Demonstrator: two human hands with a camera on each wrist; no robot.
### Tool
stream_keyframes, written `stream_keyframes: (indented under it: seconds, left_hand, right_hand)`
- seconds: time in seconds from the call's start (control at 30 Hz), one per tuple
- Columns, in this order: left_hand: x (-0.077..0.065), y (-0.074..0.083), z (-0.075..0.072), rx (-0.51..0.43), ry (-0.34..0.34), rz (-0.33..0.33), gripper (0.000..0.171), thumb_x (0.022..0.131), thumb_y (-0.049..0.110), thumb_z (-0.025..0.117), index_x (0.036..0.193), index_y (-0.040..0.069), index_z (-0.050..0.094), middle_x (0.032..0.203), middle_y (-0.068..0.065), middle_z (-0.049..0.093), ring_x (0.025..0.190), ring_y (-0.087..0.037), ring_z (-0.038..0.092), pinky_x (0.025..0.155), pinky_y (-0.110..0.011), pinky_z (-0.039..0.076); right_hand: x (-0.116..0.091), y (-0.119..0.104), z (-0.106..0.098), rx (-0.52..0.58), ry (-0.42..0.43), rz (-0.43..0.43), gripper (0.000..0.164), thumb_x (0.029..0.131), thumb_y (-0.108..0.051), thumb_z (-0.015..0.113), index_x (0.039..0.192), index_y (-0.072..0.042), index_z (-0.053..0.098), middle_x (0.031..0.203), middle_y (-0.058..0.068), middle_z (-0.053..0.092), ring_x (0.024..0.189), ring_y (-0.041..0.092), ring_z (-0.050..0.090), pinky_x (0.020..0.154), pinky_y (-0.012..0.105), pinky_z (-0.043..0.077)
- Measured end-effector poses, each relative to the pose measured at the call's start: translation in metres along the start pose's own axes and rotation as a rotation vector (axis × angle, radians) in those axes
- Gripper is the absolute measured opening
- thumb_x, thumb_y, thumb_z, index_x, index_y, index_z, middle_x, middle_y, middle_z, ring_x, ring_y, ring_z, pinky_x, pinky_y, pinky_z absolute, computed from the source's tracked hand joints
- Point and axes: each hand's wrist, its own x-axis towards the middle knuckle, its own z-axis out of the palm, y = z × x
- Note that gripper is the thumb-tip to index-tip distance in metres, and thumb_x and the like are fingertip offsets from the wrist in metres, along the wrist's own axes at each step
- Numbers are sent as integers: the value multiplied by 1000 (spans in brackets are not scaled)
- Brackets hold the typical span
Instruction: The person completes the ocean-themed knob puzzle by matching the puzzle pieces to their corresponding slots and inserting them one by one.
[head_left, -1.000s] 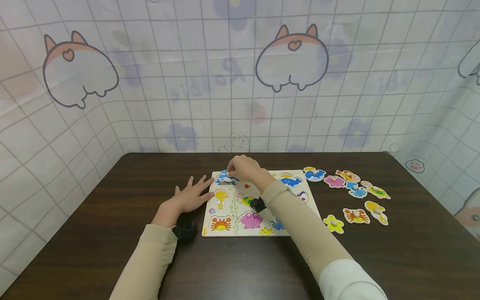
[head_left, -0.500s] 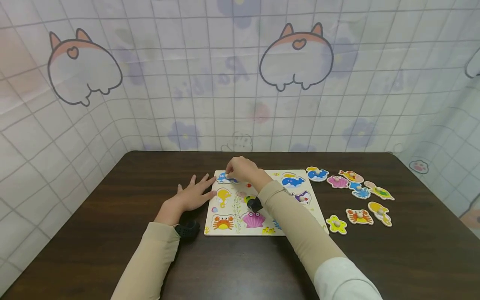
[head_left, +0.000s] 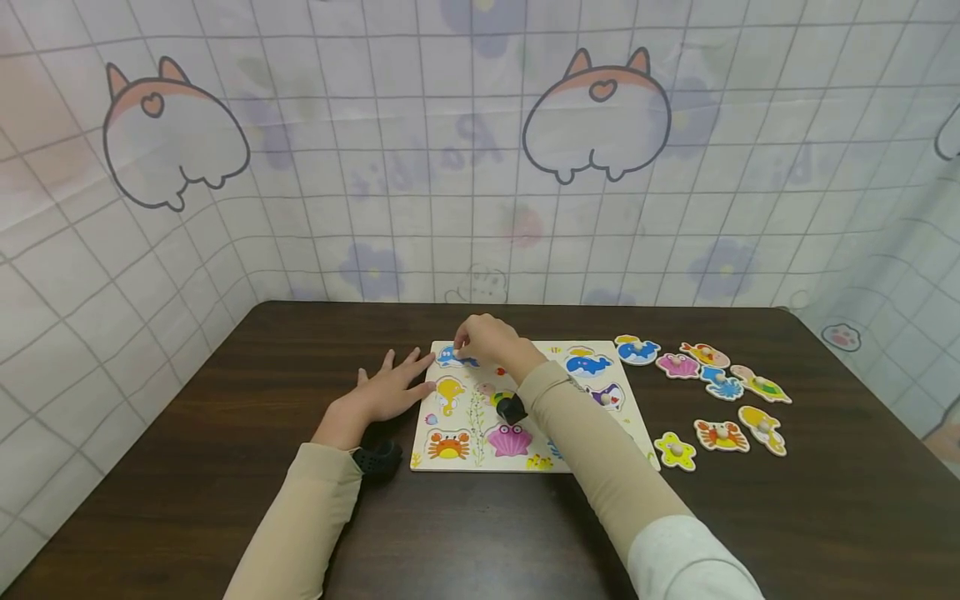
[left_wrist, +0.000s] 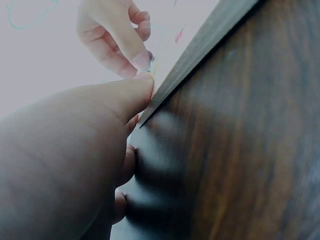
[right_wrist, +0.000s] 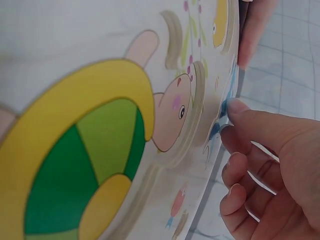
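A white wooden puzzle board (head_left: 480, 464) printed with sea animals lies on the dark table. At its far left corner my right hand (head_left: 491, 340) pinches a blue sea-creature puzzle piece (head_left: 448, 359) by its knob, thumb and index finger together. The piece lies low over the board there, partly hidden by the fingers. My left hand (head_left: 377, 398) rests beside the board's left edge with fingers spread, and in the left wrist view its thumb (left_wrist: 135, 92) is right at that edge. A purple piece (head_left: 606, 397) with a knob sits in the board's right side, partly behind my right sleeve.
Loose knobbed pieces lie right of the board: a whale (head_left: 637, 351), a pink shell (head_left: 678, 366), a fish (head_left: 705, 356), an octopus (head_left: 722, 385), a turtle (head_left: 761, 386), a seahorse (head_left: 763, 430), a crab (head_left: 722, 436) and a starfish (head_left: 677, 451). A patterned curtain (head_left: 420, 208) hangs behind the table.
The blue piece, tilted up a second ago, has come down flatter onto the board's far left corner under my right fingers. My left hand has stayed beside the board. The head view has shifted slightly.
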Motion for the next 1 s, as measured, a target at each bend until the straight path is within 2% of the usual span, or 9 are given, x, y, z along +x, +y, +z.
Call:
stream_keyframes:
  seconds: [0.33, 0.6, 0.8, 1.0]
  left_hand:
    - [-1, 2, 2, -4, -6, 10, 69, 108, 50, 44, 166, 21, 21, 171, -15, 9, 153, -48, -7, 108, -80, -7]
    - [-2, 1, -1, -12, 4, 5, 69, 108, 49, 46, 166, 20, 22, 170, -16, 10, 152, -50, -6, 108, -81, -7]
    - [-2, 1, 1, -19, 2, 3, 68, 108, 48, 46, 166, 20, 23, 170, -16, 10, 153, -49, -7, 108, -80, -8]
    - [-1, 0, 2, -28, 10, 17, 67, 109, 46, 47, 166, 20, 23, 171, -14, 10, 153, -47, -8, 108, -79, -9]
  right_hand:
    - [-5, 9, -4, 59, 17, -2, 21, 99, -23, 72, 117, -13, 76, 121, 6, 69, 108, 22, 64, 97, 41, 51]
    - [-17, 20, -14, 165, 38, -1, 19, 101, -19, 68, 117, -11, 76, 118, 5, 72, 103, 21, 65, 88, 36, 54]
    - [-26, 32, -25, 220, 67, -16, 22, 103, -17, 65, 120, -7, 75, 119, 6, 72, 110, 23, 64, 96, 39, 51]
    - [-34, 50, -35, 272, 102, -24, 25, 104, -16, 64, 122, -2, 73, 120, 10, 71, 112, 27, 64, 94, 39, 53]
